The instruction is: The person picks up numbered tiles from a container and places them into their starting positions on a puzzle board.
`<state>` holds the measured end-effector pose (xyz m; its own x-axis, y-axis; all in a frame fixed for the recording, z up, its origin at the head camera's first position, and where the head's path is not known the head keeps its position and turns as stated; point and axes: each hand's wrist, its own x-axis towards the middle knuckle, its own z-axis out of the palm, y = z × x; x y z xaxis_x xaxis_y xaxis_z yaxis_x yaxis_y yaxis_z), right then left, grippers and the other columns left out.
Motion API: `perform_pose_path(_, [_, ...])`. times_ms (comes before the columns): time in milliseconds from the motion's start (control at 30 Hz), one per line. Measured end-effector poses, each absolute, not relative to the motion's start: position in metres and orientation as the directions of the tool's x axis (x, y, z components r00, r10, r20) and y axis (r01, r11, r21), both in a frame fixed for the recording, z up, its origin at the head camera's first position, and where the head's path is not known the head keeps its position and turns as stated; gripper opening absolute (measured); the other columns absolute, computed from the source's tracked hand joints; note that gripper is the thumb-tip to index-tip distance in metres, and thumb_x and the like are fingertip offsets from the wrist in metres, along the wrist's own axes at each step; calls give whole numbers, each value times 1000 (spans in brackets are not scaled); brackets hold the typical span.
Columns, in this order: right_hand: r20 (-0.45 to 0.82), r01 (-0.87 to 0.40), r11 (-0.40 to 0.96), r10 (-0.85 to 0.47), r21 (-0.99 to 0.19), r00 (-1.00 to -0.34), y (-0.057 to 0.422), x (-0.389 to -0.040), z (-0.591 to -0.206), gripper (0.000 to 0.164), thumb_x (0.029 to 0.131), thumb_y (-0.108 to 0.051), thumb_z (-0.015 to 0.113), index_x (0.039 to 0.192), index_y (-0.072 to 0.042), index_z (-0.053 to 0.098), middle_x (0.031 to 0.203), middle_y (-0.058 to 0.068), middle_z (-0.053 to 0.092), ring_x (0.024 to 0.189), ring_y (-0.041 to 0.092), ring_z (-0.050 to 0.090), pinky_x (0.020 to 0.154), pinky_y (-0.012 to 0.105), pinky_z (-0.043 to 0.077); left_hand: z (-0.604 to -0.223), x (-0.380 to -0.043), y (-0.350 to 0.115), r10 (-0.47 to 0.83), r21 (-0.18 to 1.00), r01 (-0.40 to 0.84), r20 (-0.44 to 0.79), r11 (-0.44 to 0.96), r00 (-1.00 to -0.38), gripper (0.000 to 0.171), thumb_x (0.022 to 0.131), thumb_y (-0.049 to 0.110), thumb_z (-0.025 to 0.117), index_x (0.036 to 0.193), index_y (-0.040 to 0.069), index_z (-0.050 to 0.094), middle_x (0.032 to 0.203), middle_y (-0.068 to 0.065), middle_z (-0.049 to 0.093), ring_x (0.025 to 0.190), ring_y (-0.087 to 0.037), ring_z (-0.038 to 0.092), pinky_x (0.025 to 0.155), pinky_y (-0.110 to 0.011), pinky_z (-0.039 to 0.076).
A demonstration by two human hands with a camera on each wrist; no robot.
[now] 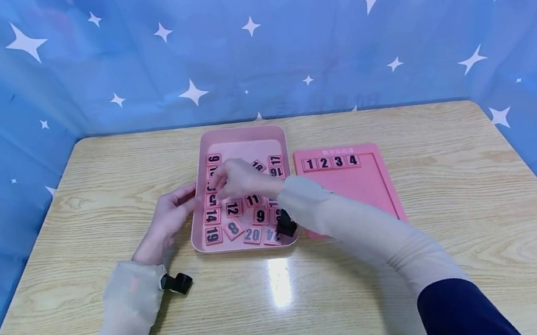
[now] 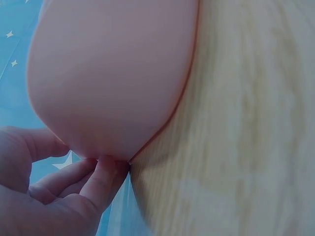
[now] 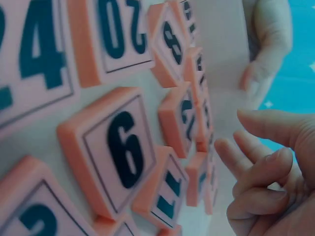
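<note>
My left hand [image 1: 172, 213] is at the left side of a pink tray [image 1: 241, 134]. In the left wrist view, its fingertips touch the outside of the tray wall [image 2: 113, 88], one of them up by the rim. My right hand [image 1: 238, 178] reaches over the tray's left column of number tiles, close above a tile marked 5 [image 1: 212, 200]. Its thumb and fingers [image 3: 268, 128] stand apart in the right wrist view, with nothing between them, the other fingers bent. Loose tiles lie around it, among them one marked 11 [image 1: 253, 200] and one marked 12 [image 1: 233, 209].
Right of the tray lies a pink board [image 1: 357, 188], with tiles 1, 2, 3 and 4 in its top row [image 1: 331, 162]. My right forearm [image 1: 363, 223] crosses the board. Both rest on a wooden table [image 1: 464, 188] before a blue star-patterned curtain [image 1: 303, 25].
</note>
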<state>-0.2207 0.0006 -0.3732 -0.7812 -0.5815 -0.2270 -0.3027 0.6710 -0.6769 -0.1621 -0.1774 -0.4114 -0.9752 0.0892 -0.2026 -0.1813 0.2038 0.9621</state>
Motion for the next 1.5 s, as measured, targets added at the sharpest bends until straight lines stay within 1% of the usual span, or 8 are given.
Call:
perform_pose_path(333, [-252, -301, 737, -535, -605, -806, -8, -216, -384, 16, 77, -6, 75, 92, -11, 70, 84, -2, 64, 76, 11, 57, 70, 19, 47, -412, -164, -176, 90, 963, -174, -196, 207, -977, 45, 91, 1, 54, 134, -8, 43, 137, -24, 44, 126, -32, 42, 95, -21, 42])
perform_pose_path(500, [-253, -332, 756, -541, -564, -802, -10, -214, -386, 17, 78, -10, 75, 93, -12, 68, 84, -3, 63, 74, 10, 56, 67, 19, 46, -413, -164, -175, 88, 962, -182, -203, 202, -975, 45, 91, 1, 54, 134, -8, 42, 137, -25, 45, 126, -32, 42, 94, -18, 43])
perform_pose_path(867, [-216, -404, 765, -563, -501, -798, -9, -217, -388, 21, 79, -18, 76, 99, -13, 70, 88, -5, 64, 76, 8, 56, 71, 18, 46, -414, -163, -175, 89, 963, -175, -196, 205, -977, 45, 91, -1, 53, 134, -8, 42, 136, -25, 45, 124, -33, 44, 92, -17, 43])
perform_pose_path(1100, [-231, -424, 755, -588, -500, -775, -9, -215, -387, 23, 77, -10, 74, 100, -10, 70, 85, -3, 64, 69, 10, 57, 62, 18, 47, -413, -163, -174, 85, 959, -184, -207, 217, -975, 46, 91, 0, 53, 134, -8, 42, 138, -24, 44, 126, -31, 42, 97, -22, 41])
perform_pose_path(1200, [-230, -424, 745, -596, -515, -769, -7, -215, -383, 24, 76, -9, 75, 99, -9, 70, 86, -3, 63, 72, 10, 57, 63, 18, 46, -413, -162, -174, 86, 959, -187, -210, 215, -974, 46, 91, 0, 53, 135, -8, 42, 138, -24, 44, 126, -31, 42, 97, -21, 41])
perform_pose_path(1300, [-199, -425, 726, -601, -541, -774, -2, -216, -378, 17, 77, -3, 70, 93, -7, 70, 85, 0, 65, 72, 12, 57, 64, 18, 46, -413, -162, -174, 86, 960, -189, -210, 208, -974, 46, 90, 0, 54, 135, -8, 42, 137, -25, 44, 125, -32, 43, 96, -20, 42])
perform_pose_path(1433, [-187, -440, 723, -608, -532, -772, 4, -219, -373, 12, 78, 2, 64, 86, -6, 68, 82, 3, 65, 71, 13, 56, 62, 19, 45, -413, -161, -176, 79, 959, -193, -213, 206, -974, 47, 90, -1, 54, 135, -7, 42, 138, -24, 43, 127, -32, 41, 100, -27, 40])
perform_pose_path(1500, [-201, -444, 727, -612, -523, -765, 5, -219, -373, 15, 78, 1, 65, 91, -6, 67, 84, 3, 64, 73, 14, 56, 63, 20, 45, -413, -161, -176, 76, 958, -198, -217, 207, -973, 47, 90, 0, 54, 135, -6, 42, 139, -24, 43, 127, -32, 40, 103, -31, 38])
